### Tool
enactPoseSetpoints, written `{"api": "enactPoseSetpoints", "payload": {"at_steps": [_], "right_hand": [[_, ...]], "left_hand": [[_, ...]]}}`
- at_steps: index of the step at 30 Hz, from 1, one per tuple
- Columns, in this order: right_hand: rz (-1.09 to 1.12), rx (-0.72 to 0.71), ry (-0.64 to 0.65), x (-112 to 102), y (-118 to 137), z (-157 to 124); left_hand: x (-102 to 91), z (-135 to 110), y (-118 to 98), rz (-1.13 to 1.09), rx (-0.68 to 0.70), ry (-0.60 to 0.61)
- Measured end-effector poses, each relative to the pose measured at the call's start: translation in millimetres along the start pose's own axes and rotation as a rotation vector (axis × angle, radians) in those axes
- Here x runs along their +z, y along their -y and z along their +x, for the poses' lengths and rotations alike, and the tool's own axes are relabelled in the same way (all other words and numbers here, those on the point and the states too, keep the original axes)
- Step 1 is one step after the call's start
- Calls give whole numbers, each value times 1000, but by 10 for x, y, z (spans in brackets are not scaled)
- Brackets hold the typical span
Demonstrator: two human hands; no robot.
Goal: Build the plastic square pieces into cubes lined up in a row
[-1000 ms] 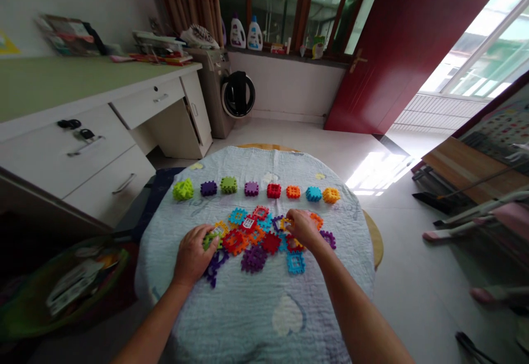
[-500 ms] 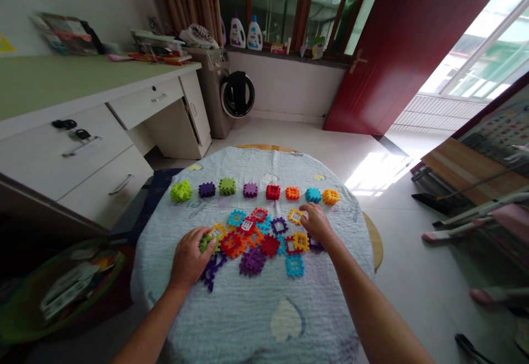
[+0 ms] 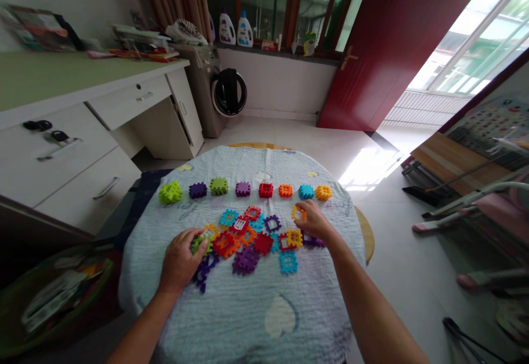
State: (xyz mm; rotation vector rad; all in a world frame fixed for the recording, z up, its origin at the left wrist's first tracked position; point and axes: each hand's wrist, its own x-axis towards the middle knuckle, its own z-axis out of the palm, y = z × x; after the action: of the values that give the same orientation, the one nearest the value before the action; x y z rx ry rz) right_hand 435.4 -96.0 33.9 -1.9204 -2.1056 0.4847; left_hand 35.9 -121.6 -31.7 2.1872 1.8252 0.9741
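A round table covered with a pale blue quilted cloth holds a heap of flat coloured plastic puzzle tiles in its middle. Beyond the heap, several assembled cubes stand in a row, green at the left, orange at the right. My left hand rests at the heap's left end with fingers curled over a green tile. My right hand pinches a yellow tile at the heap's right end, just below the orange cube.
A white desk with drawers stands at the left, a washing machine behind it. A red door is open at the back right. A green basket lies on the floor at the left, and chair legs stand at the right.
My right hand moved from the heap's middle out to its right end and took up a yellow tile. The left hand stayed on the green tile. The camera shifted slightly right.
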Motion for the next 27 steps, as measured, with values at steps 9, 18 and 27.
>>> {"api": "enactPoseSetpoints", "payload": {"at_steps": [9, 18, 27], "right_hand": [[-28, -109, 146, 161, 163, -442], [-118, -57, 191, 195, 161, -375], [-123, -93, 92, 62, 21, -290]], "left_hand": [[20, -16, 28, 15, 10, 12], [10, -10, 13, 13, 14, 0], [11, -11, 23, 10, 15, 2]]}}
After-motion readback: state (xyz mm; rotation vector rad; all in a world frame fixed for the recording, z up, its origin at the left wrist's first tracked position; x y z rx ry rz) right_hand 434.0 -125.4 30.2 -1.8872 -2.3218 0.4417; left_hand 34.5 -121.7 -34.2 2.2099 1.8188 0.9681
